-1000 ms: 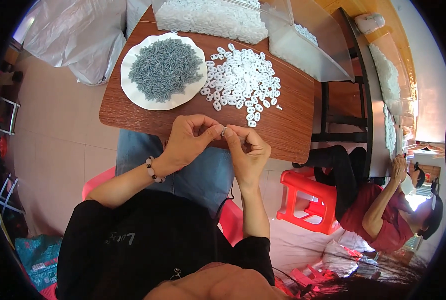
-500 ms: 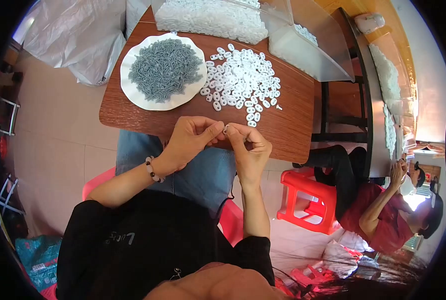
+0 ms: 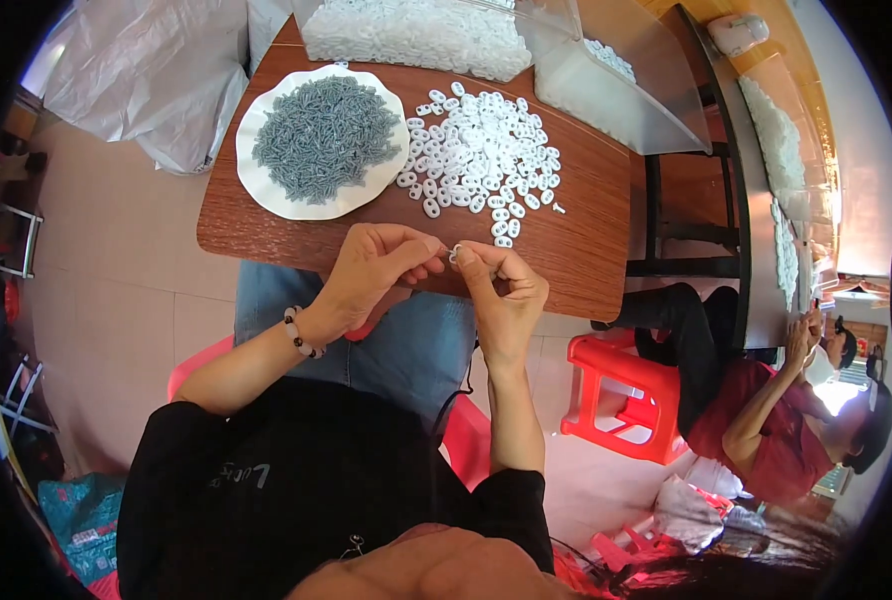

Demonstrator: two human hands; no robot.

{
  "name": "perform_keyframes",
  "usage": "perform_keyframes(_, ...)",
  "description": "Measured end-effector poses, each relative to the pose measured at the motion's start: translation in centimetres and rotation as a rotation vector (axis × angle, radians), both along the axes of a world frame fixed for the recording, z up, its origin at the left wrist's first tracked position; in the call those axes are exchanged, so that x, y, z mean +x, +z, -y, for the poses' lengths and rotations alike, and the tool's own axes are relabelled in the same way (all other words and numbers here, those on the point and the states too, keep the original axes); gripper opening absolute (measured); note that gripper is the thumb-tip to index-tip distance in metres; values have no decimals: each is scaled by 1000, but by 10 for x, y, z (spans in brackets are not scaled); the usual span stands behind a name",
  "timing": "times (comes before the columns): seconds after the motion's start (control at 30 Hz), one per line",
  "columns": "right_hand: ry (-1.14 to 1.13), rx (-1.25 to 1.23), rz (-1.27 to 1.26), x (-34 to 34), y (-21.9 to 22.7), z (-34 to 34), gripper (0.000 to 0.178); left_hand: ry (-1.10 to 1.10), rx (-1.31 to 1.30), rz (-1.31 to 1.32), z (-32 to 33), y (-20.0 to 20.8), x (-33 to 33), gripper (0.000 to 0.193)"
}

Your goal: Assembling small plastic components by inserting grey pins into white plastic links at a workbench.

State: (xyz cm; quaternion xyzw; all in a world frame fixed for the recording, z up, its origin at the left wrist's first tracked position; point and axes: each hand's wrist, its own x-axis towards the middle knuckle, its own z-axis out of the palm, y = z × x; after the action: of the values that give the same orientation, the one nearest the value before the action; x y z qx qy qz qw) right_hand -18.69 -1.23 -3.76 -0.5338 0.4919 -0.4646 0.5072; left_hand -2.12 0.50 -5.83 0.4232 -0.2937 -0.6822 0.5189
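my left hand (image 3: 374, 268) has eased a little toward nine o'clock, nearly closed; its content i cannot tell. so only my right hand (image 3: 508, 302) seems to pinch the white piece (image 3: 455, 256).

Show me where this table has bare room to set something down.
The widest bare patch of table lies between white pieces and right edge; a narrower strip, between plate and front edge. Crowded: the middle, with pieces, and the back, with bins.
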Motion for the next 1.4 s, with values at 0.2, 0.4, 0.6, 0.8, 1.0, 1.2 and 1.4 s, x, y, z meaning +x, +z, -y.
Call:
perform_keyframes(0.2,6,-5,-34,1,2,-1,11,27,-4,39,-1,-1,-4,20)
perform_keyframes(0.4,-2,-42,-65,2,-4,-3,11,59,-24,66,-2,-6,-6,21)
perform_keyframes(0.6,-4,-92,-155,2,-13,-3,10,93,-67,111,-1,-11,-9,19)
perform_keyframes(0.8,10,-87,-148,4,-12,-3,10,122,-120,136,-1,-10,-11,19)
perform_keyframes(1.0,22,-2,-16,7,-1,-1,11,69,-83,201,0,-11,-7,22)
perform_keyframes(1.2,-3,13,28,5,-5,0,13,50,-98,94,2,-6,-4,28)
perform_keyframes(1.4,-22,-25,12,5,-4,3,10,43,-74,71,2,-6,-3,27)
